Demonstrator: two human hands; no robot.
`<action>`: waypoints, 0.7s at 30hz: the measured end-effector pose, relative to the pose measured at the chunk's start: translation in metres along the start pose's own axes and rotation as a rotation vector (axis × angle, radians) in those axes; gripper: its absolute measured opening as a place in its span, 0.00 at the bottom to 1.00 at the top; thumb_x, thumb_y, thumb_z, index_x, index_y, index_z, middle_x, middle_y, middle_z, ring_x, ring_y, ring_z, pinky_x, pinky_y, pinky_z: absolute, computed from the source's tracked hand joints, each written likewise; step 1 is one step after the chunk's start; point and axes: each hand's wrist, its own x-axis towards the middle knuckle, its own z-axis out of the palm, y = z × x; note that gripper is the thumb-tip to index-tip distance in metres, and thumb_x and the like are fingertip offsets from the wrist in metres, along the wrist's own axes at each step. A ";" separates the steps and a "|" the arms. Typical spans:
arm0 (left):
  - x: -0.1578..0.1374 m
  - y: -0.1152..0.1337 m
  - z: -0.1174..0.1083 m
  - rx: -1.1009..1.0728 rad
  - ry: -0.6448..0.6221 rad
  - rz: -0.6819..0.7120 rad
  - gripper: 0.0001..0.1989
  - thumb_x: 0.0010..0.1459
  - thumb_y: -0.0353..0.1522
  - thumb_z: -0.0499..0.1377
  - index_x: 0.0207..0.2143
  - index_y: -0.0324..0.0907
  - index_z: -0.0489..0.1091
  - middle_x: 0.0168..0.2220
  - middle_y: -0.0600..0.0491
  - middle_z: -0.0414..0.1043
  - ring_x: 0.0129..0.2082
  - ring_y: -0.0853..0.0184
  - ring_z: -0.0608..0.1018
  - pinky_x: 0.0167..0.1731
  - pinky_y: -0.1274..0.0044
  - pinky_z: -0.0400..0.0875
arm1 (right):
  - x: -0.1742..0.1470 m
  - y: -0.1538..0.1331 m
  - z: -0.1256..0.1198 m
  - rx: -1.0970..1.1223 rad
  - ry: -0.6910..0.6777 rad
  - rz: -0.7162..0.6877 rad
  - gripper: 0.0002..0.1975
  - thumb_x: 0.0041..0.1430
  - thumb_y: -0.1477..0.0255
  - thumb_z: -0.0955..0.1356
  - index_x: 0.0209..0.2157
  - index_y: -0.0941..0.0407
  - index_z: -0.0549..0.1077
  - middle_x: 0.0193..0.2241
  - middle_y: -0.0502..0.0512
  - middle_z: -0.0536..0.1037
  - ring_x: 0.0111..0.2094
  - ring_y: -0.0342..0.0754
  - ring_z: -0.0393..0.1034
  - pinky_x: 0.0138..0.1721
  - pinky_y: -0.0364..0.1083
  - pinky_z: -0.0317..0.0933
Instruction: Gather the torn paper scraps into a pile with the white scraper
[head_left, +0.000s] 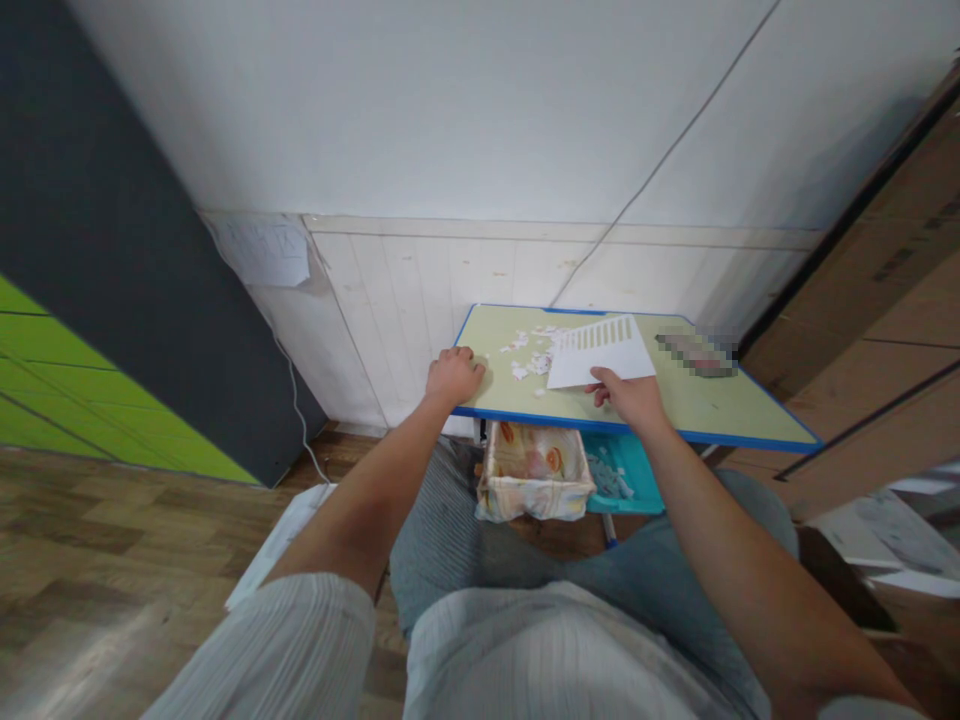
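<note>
My right hand (626, 398) is closed on the near edge of a white paper sheet (604, 365), thumb on top. A row of cut-out slots runs along the sheet's far side. It lies over the tabletop, partly covering a scatter of small white paper scraps (536, 362). My left hand (456, 377) rests at the left edge of the pale yellow, blue-rimmed table (720, 408), palm down, with its fingers slightly bent and nothing visible in them. The scraps are just right of it.
Below the table's front edge are a cloth-lined basket (536, 497) and a turquoise tray (637, 490) with small pale pieces. A blurred-out object (699, 353) lies at the table's right. Large cardboard boxes (877, 290) stand on the right; a cable (667, 150) crosses the wall.
</note>
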 end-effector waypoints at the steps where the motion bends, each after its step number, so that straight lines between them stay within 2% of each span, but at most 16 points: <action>1: 0.000 0.000 0.001 0.000 0.002 0.002 0.22 0.75 0.38 0.53 0.61 0.37 0.77 0.63 0.37 0.79 0.64 0.48 0.77 0.60 0.61 0.75 | 0.000 0.000 0.001 -0.003 -0.005 0.000 0.14 0.53 0.62 0.75 0.37 0.57 0.77 0.23 0.55 0.83 0.16 0.45 0.69 0.18 0.43 0.64; 8: 0.003 -0.003 0.007 -0.006 0.024 0.011 0.22 0.74 0.39 0.54 0.61 0.37 0.77 0.62 0.38 0.79 0.63 0.48 0.77 0.60 0.61 0.76 | 0.001 -0.007 0.006 -0.007 0.021 -0.011 0.17 0.54 0.61 0.74 0.41 0.57 0.77 0.24 0.54 0.84 0.15 0.44 0.68 0.18 0.43 0.63; 12: 0.003 -0.004 0.007 -0.005 0.029 0.016 0.22 0.74 0.39 0.54 0.60 0.37 0.77 0.63 0.39 0.79 0.63 0.48 0.77 0.61 0.61 0.76 | -0.008 -0.007 0.010 -0.012 -0.035 -0.006 0.15 0.52 0.61 0.75 0.37 0.57 0.77 0.22 0.55 0.83 0.14 0.44 0.68 0.17 0.43 0.62; 15: 0.003 -0.003 0.006 -0.006 0.025 0.014 0.21 0.74 0.39 0.54 0.60 0.38 0.77 0.63 0.39 0.79 0.64 0.49 0.77 0.60 0.61 0.76 | -0.011 -0.005 0.011 -0.008 -0.023 -0.002 0.16 0.52 0.60 0.76 0.36 0.56 0.77 0.22 0.54 0.82 0.14 0.45 0.68 0.17 0.43 0.62; 21: 0.002 -0.002 0.005 -0.004 0.017 0.012 0.21 0.75 0.38 0.54 0.60 0.37 0.78 0.62 0.38 0.79 0.64 0.48 0.77 0.60 0.62 0.76 | -0.008 -0.008 -0.005 0.021 0.062 -0.018 0.18 0.50 0.59 0.75 0.38 0.55 0.75 0.23 0.53 0.82 0.17 0.47 0.73 0.17 0.44 0.64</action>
